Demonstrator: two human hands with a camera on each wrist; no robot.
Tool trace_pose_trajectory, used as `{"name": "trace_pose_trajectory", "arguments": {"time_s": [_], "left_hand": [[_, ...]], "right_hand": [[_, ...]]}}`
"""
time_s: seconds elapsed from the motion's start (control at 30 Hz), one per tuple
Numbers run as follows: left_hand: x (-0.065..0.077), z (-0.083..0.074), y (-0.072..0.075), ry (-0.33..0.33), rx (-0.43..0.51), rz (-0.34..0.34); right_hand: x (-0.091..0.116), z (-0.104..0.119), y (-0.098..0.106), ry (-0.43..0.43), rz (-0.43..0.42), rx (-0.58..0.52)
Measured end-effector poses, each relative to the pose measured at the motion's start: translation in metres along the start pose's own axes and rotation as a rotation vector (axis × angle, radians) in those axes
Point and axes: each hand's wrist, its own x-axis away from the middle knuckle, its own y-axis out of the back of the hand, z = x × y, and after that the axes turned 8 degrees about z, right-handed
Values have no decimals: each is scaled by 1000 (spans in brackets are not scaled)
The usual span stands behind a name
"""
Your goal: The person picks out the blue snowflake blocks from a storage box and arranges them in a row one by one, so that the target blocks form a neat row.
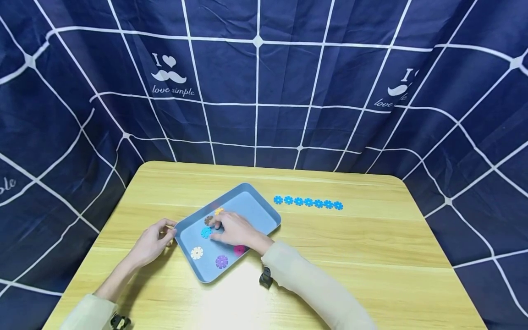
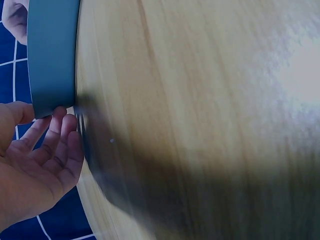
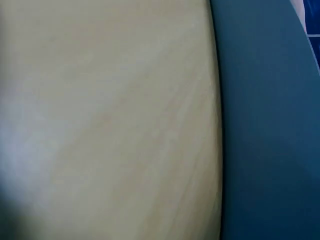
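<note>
A blue-grey tray [image 1: 264, 201] lies at a slant on the table. My left hand [image 1: 150, 243] pinches its left corner between thumb and fingers; the left wrist view shows the fingertips [image 2: 59, 111] against the tray wall [image 2: 52, 55]. My right hand [image 1: 235, 228] reaches into the tray, thumb and index finger apart. Its thumb is at the edge of a light blue snowflake disc [image 1: 206, 233], its index finger over a brown snowflake disc [image 1: 208, 220]. A yellow disc [image 1: 219, 211], a cream disc [image 1: 196, 252], a purple disc [image 1: 221, 261] and a pink disc [image 1: 239, 250] lie around.
Behind and right of the tray, several blue snowflake discs [image 1: 308, 202] form a straight row on the wooden table [image 1: 350, 256]. A dark blue curtain [image 1: 288, 91] with white lines surrounds the table's back and sides. The right wrist view shows only table and tray wall [image 3: 265, 125].
</note>
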Motion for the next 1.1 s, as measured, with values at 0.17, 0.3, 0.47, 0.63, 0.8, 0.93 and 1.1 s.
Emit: {"name": "trace_pose_trajectory", "arguments": {"time_s": [0.17, 0.3, 0.47, 0.63, 0.8, 0.93, 1.1], "left_hand": [[-1, 0, 1, -4, 1, 6], [-1, 0, 1, -9, -4, 4], [0, 1, 1, -12, -6, 0], [-1, 2, 1, -15, -15, -1], [-1, 1, 2, -14, -18, 2], [-1, 1, 2, -15, -14, 5], [-1, 1, 1, -9, -10, 5]], "right_hand": [[-6, 0, -1, -2, 5, 24], [-9, 2, -4, 2, 12, 32], [-14, 5, -6, 2, 26, 64], [-16, 8, -7, -8, 33, 93], [-17, 10, -6, -18, 37, 97], [-16, 10, -5, -23, 45, 83], [-14, 9, -4, -23, 39, 59]]}}
